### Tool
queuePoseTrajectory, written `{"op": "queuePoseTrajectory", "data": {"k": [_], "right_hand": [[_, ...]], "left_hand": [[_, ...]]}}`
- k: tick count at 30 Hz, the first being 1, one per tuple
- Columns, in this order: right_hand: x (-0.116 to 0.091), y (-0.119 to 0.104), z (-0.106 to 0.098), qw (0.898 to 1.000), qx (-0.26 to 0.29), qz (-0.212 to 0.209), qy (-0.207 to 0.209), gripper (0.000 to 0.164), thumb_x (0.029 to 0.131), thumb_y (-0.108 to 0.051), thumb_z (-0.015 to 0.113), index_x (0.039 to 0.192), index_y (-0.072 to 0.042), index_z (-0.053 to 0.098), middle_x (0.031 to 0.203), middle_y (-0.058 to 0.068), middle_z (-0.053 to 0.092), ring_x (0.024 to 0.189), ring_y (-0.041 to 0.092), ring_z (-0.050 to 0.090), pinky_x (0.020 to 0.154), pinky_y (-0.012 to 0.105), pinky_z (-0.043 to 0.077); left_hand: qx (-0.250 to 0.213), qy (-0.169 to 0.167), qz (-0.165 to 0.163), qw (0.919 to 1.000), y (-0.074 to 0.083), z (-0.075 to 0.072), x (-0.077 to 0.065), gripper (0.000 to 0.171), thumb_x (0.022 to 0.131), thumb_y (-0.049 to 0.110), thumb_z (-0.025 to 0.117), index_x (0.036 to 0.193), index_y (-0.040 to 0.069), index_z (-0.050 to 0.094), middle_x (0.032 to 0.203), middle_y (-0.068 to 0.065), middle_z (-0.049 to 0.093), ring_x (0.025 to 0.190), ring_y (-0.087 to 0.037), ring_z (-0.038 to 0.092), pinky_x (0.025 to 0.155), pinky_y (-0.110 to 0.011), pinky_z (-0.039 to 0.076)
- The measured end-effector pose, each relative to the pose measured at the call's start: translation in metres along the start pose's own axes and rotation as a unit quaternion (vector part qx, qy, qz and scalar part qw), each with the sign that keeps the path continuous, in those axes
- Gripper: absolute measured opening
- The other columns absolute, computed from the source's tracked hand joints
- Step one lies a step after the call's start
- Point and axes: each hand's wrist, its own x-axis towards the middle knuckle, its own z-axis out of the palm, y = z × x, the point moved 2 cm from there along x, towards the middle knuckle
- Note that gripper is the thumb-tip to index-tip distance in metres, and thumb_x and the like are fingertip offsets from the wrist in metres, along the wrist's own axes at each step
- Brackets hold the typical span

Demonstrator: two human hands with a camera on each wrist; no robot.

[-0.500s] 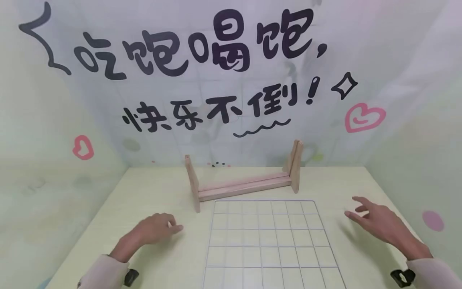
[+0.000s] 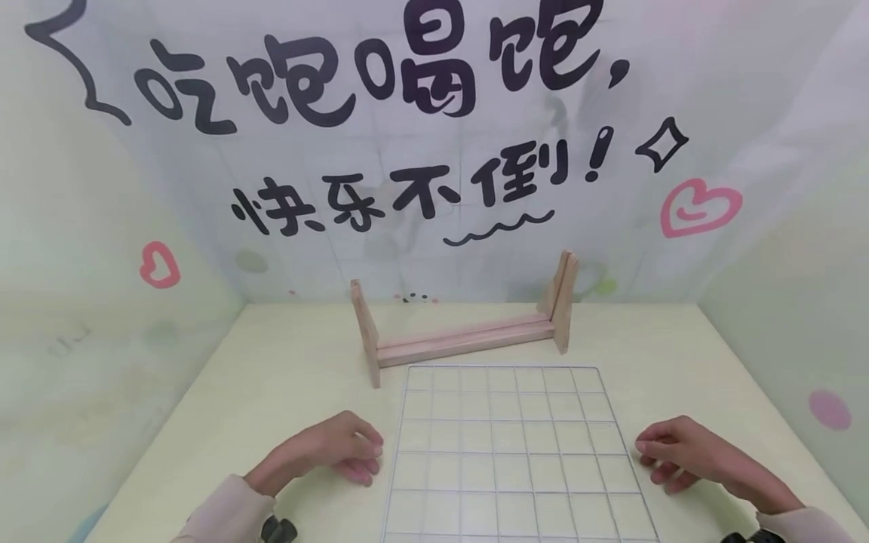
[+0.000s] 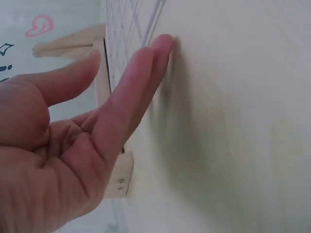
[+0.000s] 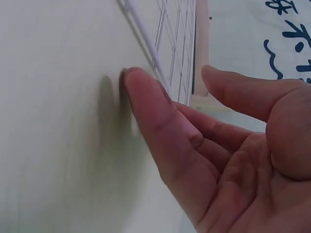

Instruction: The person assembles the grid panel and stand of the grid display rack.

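A white wire grid panel [image 2: 502,437] lies flat on the table, its near end cut off by the bottom of the head view. My left hand [image 2: 339,445] is just off the panel's left edge, thumb apart from the fingers, holding nothing. On the opposite side my right hand [image 2: 692,456] is close to the right edge, also with nothing in its grasp. In the left wrist view the fingertips [image 3: 163,43] come near the grid's rim wire. In the right wrist view the fingertips [image 4: 138,77] are close to the rim too; whether they touch it I cannot tell.
Behind the panel stands a wooden stand [image 2: 468,339] with two upright ends joined by bars. A light table [image 2: 224,392] bears everything. A printed cloth [image 2: 421,151] with black lettering hangs at the back, and pale walls rise on both sides.
My left hand has moved right toward the panel's left edge. My right hand has come down and closer to the right edge. The head view has tipped slightly downward.
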Motion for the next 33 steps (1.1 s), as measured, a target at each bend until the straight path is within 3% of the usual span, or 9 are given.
{"op": "queuePoseTrajectory", "data": {"k": [13,21,28,33], "right_hand": [[-0.005,0.002,0.02,0.999,0.014,0.023,0.032,0.029,0.098,-0.012,0.061,0.114,0.012,0.06,0.082,0.005,0.066,0.067,0.019,0.067,0.061,0.036,0.06],[-0.005,0.002,0.029,0.998,0.025,0.021,0.055,0.034,0.096,-0.012,0.063,0.117,0.015,0.057,0.08,0.005,0.063,0.067,0.017,0.063,0.059,0.034,0.059],[-0.004,0.006,0.031,0.996,0.032,0.023,0.079,0.034,0.095,-0.004,0.06,0.119,0.018,0.053,0.075,0.004,0.06,0.069,0.015,0.06,0.061,0.033,0.059],[-0.005,0.012,0.032,0.995,0.038,0.022,0.09,0.037,0.094,-0.005,0.062,0.121,0.018,0.051,0.08,0.002,0.057,0.071,0.013,0.059,0.06,0.033,0.059]], "left_hand": [[-0.067,-0.004,0.007,0.9977,0.0,0.016,0.009,0.034,0.096,0.004,0.057,0.121,-0.018,0.057,0.089,-0.015,0.073,0.081,-0.027,0.074,0.074,-0.034,0.061],[-0.061,0.0,0.002,0.9982,-0.002,0.021,0.006,0.038,0.094,0.005,0.058,0.124,-0.018,0.054,0.092,-0.015,0.071,0.085,-0.025,0.073,0.077,-0.034,0.061],[-0.041,-0.013,0.021,0.9989,-0.003,0.022,0.007,0.047,0.095,0.008,0.062,0.129,-0.021,0.048,0.095,-0.014,0.073,0.087,-0.029,0.073,0.08,-0.037,0.06],[-0.041,-0.019,0.039,0.9982,-0.004,0.023,0.011,0.041,0.094,0.008,0.063,0.124,-0.019,0.053,0.091,-0.013,0.073,0.082,-0.024,0.073,0.077,-0.034,0.061]]}}
